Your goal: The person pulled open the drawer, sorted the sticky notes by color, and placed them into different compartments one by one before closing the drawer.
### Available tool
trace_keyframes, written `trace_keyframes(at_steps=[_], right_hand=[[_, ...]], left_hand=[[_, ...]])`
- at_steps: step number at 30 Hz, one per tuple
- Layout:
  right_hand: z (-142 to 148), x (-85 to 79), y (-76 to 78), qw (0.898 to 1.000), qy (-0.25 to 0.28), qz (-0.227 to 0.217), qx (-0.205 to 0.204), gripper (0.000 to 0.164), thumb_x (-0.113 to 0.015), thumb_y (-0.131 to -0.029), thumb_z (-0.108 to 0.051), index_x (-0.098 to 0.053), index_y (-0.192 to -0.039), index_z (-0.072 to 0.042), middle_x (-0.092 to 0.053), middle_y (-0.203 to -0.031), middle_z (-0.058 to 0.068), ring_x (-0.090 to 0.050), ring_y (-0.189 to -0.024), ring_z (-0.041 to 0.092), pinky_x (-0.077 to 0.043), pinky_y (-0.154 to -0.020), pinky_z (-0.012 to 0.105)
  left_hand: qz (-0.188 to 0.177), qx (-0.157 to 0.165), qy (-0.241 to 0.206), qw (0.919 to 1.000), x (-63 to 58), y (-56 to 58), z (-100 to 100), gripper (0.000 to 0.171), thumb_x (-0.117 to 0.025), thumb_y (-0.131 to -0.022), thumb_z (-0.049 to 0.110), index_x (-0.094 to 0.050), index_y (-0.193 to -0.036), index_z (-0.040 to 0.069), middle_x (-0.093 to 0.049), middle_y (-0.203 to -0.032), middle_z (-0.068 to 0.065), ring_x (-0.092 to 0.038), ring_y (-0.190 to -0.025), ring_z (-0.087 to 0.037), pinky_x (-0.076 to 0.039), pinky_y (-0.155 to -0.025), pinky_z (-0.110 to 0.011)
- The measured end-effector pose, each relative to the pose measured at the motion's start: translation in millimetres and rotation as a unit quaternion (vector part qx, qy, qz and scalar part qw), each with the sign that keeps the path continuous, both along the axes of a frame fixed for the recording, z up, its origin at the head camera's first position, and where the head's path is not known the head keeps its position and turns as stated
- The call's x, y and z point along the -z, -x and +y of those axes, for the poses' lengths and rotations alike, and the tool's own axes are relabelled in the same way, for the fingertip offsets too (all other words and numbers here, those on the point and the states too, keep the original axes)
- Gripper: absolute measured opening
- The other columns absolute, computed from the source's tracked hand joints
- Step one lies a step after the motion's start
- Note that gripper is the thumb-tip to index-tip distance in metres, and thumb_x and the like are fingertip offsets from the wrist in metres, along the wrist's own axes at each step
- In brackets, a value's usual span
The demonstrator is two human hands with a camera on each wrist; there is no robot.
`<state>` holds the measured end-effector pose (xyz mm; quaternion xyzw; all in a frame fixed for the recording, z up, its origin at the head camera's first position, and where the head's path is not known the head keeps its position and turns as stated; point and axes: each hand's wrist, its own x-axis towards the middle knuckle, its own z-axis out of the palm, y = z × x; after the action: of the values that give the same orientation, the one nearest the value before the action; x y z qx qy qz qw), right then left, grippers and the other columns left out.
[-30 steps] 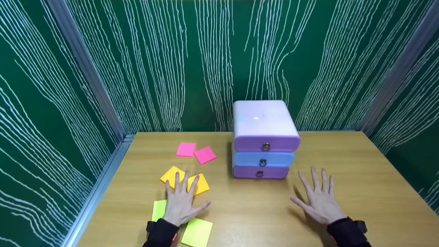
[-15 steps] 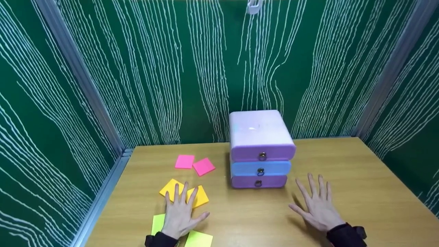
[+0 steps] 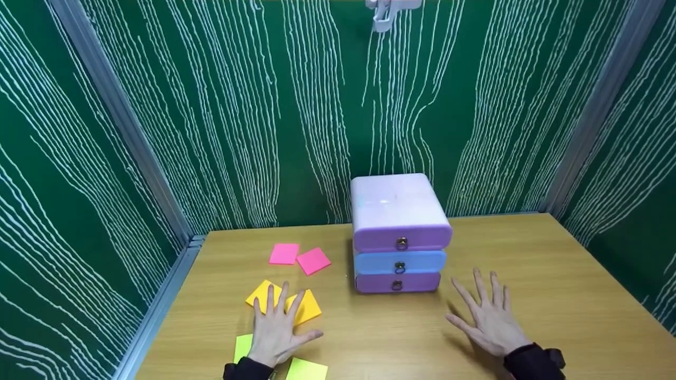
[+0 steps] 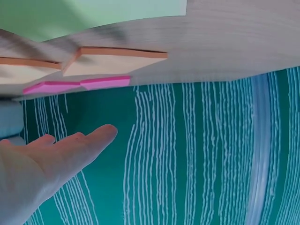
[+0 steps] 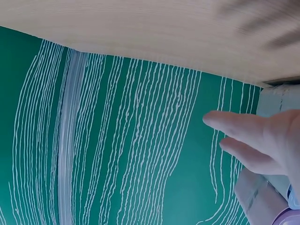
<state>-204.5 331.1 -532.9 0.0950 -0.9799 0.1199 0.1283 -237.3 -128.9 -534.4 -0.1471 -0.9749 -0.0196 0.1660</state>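
My left hand (image 3: 276, 331) hovers with spread, straight fingers over the left part of the table, holding nothing. Under and around it lie two orange sticky note pads (image 3: 306, 307) and two yellow-green sticky note pads (image 3: 307, 369), partly covered by the hand. Farther back are two pink sticky note pads (image 3: 284, 254). My right hand (image 3: 492, 324), fingers also spread, is held above the wood to the right, its shadow beside it. Between the hands and farther back stands a small drawer box (image 3: 400, 237) with purple and blue fronts and ring pulls; its drawers look closed.
The wooden table (image 3: 385, 343) ends at a green wall (image 3: 317, 132) with white wavy lines. Metal posts (image 3: 127, 121) mark the corners. A white fixture (image 3: 388, 13) shows at the top of the head view.
The head view has tilted upward, so the table and box sit lower in it and the white fixture has appeared. Both hands keep their spread pose over the table.
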Motion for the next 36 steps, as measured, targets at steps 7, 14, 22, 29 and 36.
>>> trace_keyframes(at_steps=[7,14,22,29,36], right_hand=[[0,8.5,-3.7,1.000,-0.001,-0.002,-0.002,0.076,-0.048,-0.089,-0.059,-0.020,-0.151,-0.025,-0.004,-0.156,0.027,0.004,-0.140,0.053,0.011,-0.107,0.069],[0,10.7,-4.4,1.000,-0.001,0.004,-0.001,0.077,-0.049,-0.088,-0.060,-0.020,-0.151,-0.025,-0.006,-0.156,0.027,-0.001,-0.139,0.055,0.010,-0.107,0.069],[-2,5.8,-4.9,1.000,0.012,-0.005,-0.002,0.079,-0.049,-0.088,-0.059,-0.019,-0.151,-0.022,-0.004,-0.156,0.027,0.004,-0.141,0.052,0.010,-0.108,0.068],[-3,0.5,-6.2,1.000,0.027,-0.004,-0.004,0.080,-0.050,-0.089,-0.057,-0.018,-0.151,-0.018,-0.004,-0.156,0.027,0.007,-0.142,0.049,0.005,-0.109,0.067],[-5,-24.7,-0.1,1.000,0.030,0.009,-0.004,0.084,-0.049,-0.092,-0.052,-0.006,-0.152,-0.012,-0.004,-0.154,0.030,0.004,-0.141,0.051,0.010,-0.112,0.063]], left_hand=[[-0.010,-0.004,0.003,0.9999,5.5,-3.4,-2,0.099,-0.027,-0.066,0.093,-0.030,-0.146,0.034,-0.029,-0.154,-0.010,-0.027,-0.138,-0.047,-0.025,-0.100,-0.073],[-0.011,-0.002,0.000,0.9999,7.2,-2.9,-3,0.099,-0.029,-0.067,0.092,-0.032,-0.146,0.033,-0.029,-0.154,-0.011,-0.026,-0.138,-0.047,-0.024,-0.099,-0.074],[-0.037,-0.009,-0.020,0.9991,7.2,-3.0,-3,0.098,-0.034,-0.067,0.091,-0.032,-0.146,0.032,-0.026,-0.155,-0.011,-0.021,-0.140,-0.047,-0.019,-0.101,-0.075],[-0.037,-0.013,-0.016,0.9991,7.4,-2.3,-2,0.099,-0.034,-0.066,0.091,-0.033,-0.146,0.032,-0.030,-0.154,-0.011,-0.023,-0.139,-0.047,-0.020,-0.101,-0.074],[-0.046,-0.008,-0.024,0.9986,-0.3,2.5,4,0.100,-0.035,-0.066,0.091,-0.034,-0.145,0.030,-0.028,-0.154,-0.012,-0.022,-0.140,-0.046,-0.018,-0.103,-0.073]])
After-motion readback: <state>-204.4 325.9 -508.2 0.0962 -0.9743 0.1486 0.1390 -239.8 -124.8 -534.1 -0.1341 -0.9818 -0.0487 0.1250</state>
